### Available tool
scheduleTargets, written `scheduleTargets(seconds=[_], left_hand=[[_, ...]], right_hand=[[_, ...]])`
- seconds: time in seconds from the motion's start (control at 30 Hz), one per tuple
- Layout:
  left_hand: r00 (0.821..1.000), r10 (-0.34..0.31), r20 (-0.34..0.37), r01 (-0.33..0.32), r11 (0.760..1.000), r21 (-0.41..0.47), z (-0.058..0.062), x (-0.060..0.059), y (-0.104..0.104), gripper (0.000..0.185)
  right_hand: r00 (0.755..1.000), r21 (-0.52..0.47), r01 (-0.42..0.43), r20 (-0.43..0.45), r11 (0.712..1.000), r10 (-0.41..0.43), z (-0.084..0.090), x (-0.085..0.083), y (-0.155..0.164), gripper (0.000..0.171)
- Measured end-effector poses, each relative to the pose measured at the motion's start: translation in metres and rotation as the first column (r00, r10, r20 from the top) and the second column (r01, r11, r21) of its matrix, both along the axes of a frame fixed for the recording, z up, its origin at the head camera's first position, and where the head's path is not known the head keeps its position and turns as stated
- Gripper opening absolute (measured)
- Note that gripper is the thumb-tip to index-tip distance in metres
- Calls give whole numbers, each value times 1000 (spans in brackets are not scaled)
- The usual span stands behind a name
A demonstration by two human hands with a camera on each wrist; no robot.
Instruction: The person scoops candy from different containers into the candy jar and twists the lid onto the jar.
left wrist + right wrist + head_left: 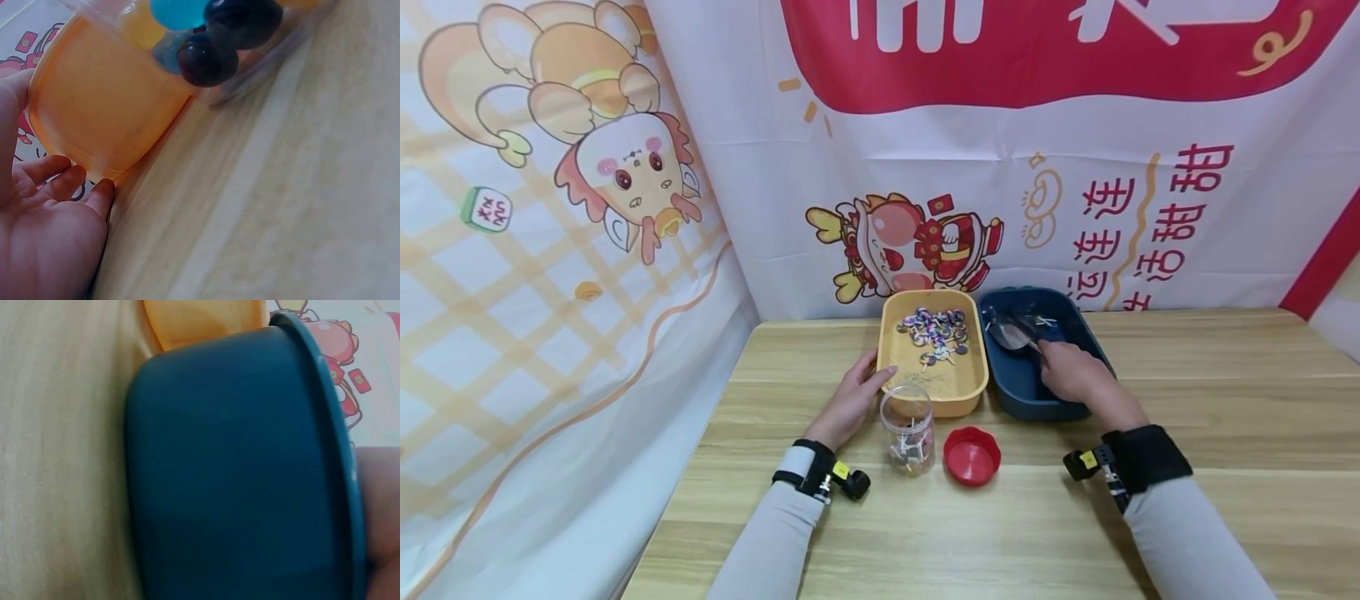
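Wooden table (1187,500), 2 tubs side by side at the back. Dark blue plastic tub (1078,321): right hand (1071,372) inside, curled round metal spoon (1011,335); risk of spoon catching the rim. Yellow plastic tub (973,392) of colourful lollipops (936,327): left hand (850,400) relaxed, fingers (75,181) touching its wall. Clear plastic jar (909,429) just beside, unheld, tip risk. Red round lid (972,454) near.
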State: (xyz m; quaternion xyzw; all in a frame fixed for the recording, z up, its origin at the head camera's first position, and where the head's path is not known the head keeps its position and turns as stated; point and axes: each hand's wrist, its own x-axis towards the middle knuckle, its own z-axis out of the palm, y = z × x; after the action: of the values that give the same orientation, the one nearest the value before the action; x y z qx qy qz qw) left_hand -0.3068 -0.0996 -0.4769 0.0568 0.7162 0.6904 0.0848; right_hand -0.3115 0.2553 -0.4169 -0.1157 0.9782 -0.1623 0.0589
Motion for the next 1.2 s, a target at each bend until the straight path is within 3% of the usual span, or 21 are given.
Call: scheduleTargets(seconds=[0.3, 0.5, 0.83, 1.2], left_hand=[[1000, -11, 6, 11, 1000, -5, 1, 1, 0, 65], [1000, 6, 21, -5, 1000, -7, 2, 2, 0, 66], [1000, 1, 17, -1, 1000, -11, 3, 2, 0, 65], [1000, 15, 24, -15, 1000, -12, 2, 0, 1, 68]], right_hand=[[995, -112, -85, 50, 990, 91, -3, -1, 4, 25], [989, -201, -80, 104, 976, 103, 0, 3, 9, 22], [996, -248, -86, -3, 965, 89, 0, 3, 12, 28], [997, -267, -75, 6, 961, 79, -1, 3, 14, 27]])
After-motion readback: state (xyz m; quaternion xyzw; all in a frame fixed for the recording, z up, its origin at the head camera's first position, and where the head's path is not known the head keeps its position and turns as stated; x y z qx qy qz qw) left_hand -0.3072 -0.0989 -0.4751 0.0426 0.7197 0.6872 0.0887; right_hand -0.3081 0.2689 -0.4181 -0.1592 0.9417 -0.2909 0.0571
